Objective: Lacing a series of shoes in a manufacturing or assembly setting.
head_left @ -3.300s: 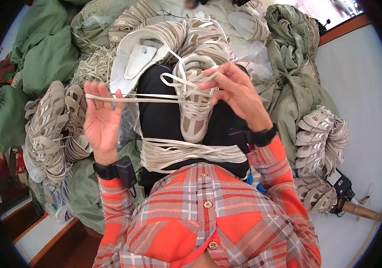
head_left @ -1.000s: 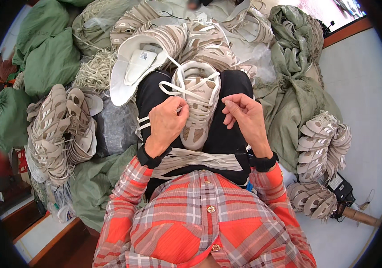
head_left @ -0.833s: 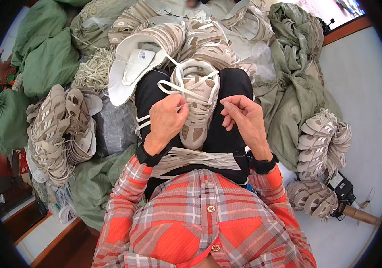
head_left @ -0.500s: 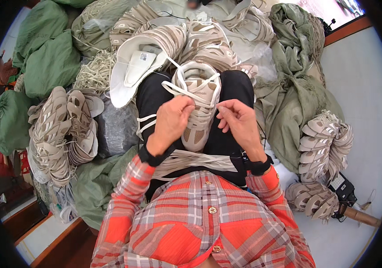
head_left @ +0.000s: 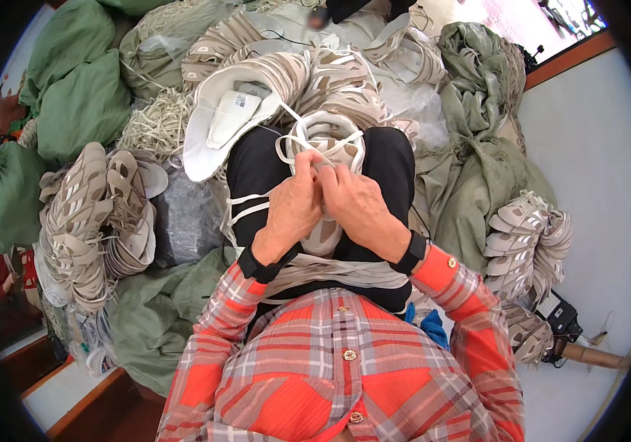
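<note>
The shoe [head_left: 328, 184] lies on your lap, sole down across your dark trousers, toe pointing away from you, so the lacing face is turned up toward your eyes and both hands can work over it. Your left hand [head_left: 293, 210] and right hand [head_left: 360, 206] meet over the middle of the upper, fingertips pressed together and pinched on the white lace [head_left: 286, 144]; from here it looks as if each hand grips a strand, though the fingers hide the exact hold. The lace loops out loosely past the toe, slack enough to feed through the eyelets. A bundle of flat white laces [head_left: 330, 271] drapes across your thighs just below your wrists, close at hand. Just beyond your left knee a pale upturned shoe sole [head_left: 220, 129] rests against the heap. Stacks of beige shoe uppers [head_left: 83, 221] sit to your left and a smaller stack [head_left: 525, 243] to your right, both within arm's reach. Green sacks [head_left: 72, 103] and crumpled green cloth [head_left: 478, 177] ring the whole spot, and the pale floor [head_left: 588, 147] shows bare at the right.
</note>
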Action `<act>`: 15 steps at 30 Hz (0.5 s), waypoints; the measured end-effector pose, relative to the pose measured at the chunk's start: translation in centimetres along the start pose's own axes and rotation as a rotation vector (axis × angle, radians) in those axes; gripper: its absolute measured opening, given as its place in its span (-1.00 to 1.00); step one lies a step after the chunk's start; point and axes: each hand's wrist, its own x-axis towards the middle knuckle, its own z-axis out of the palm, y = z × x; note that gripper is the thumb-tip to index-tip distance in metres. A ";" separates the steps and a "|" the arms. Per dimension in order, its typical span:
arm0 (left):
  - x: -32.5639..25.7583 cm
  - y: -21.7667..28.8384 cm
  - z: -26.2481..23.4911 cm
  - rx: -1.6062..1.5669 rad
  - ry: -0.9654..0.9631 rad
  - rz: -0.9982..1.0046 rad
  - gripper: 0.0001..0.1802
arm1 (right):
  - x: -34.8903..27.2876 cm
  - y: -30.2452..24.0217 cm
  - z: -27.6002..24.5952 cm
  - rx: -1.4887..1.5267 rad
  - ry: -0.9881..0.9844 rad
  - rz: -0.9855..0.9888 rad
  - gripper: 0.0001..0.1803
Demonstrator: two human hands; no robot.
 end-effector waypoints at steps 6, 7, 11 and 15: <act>-1.5 -0.2 -3.3 0.147 -0.060 -0.055 -0.78 | -2.7 1.1 -4.4 -0.179 -0.188 0.231 -0.91; -1.6 0.6 -4.5 0.189 -0.101 -0.048 -0.85 | -4.5 1.8 -6.9 -0.201 -0.201 0.377 -0.87; -1.3 1.3 -6.6 -0.088 -0.432 0.042 -0.79 | -14.8 10.0 -8.3 -0.105 -0.027 0.511 -0.69; -0.9 5.3 -7.1 -0.600 -0.755 0.422 -0.84 | -13.8 9.1 -4.6 0.083 -0.112 0.372 -0.75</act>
